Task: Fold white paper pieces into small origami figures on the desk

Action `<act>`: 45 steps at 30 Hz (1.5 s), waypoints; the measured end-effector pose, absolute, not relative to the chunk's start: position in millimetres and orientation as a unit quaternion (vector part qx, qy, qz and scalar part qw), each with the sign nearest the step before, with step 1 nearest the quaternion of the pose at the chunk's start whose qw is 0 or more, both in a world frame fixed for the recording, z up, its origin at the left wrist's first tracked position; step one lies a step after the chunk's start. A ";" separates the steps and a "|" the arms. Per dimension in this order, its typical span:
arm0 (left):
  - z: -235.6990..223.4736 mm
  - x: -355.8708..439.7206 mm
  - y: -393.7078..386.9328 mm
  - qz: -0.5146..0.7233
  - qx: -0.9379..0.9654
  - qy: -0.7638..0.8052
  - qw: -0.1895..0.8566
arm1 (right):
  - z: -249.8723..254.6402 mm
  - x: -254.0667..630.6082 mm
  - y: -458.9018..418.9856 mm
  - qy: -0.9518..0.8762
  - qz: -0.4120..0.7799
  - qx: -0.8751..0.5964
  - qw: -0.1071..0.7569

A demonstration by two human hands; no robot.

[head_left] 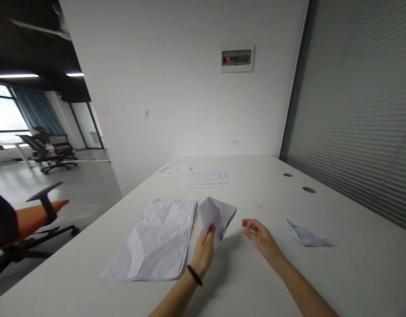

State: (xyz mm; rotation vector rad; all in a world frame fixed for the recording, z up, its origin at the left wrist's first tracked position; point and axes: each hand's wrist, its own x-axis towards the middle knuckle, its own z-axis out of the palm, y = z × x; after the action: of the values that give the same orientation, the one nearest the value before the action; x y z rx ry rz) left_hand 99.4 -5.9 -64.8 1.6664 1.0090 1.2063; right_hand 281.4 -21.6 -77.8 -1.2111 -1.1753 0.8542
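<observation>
My left hand [204, 253] grips the lower edge of a folded white paper piece [218, 215], which stands up off the table with its point upward. A black band circles that wrist. My right hand [260, 237] hovers just right of the folded piece, fingers loosely curled and holding nothing. Further right on the white table [256, 273] lies a small paper boat [305, 235]. To the left of my left hand rests a large creased sheet of white paper [152, 242], its fold lines showing a grid and diagonals.
Printed sheets [204, 178] lie toward the far end of the table, near two round cable holes [308, 189]. A grey slatted partition [351, 110] runs along the right side. An orange-and-black office chair [34, 218] stands beyond the left table edge.
</observation>
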 end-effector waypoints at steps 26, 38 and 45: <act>-77.3 97.0 -6.0 0.112 0.926 0.339 0.123 | -79.9 275.2 -41.3 -0.747 0.195 -0.568 0.283; -73.2 94.2 -7.4 0.116 0.917 0.364 0.114 | -66.9 288.7 -34.8 -0.727 0.032 -0.582 0.362; -68.9 95.7 -8.7 0.159 0.910 0.372 0.090 | -90.6 296.7 -26.7 -0.682 -0.009 -0.682 0.264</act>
State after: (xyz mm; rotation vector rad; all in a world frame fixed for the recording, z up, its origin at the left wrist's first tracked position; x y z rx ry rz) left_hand 95.7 -8.7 -68.9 2.7055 1.1061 0.4737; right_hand 296.7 -26.7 -90.6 -1.8436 -1.8427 -0.0240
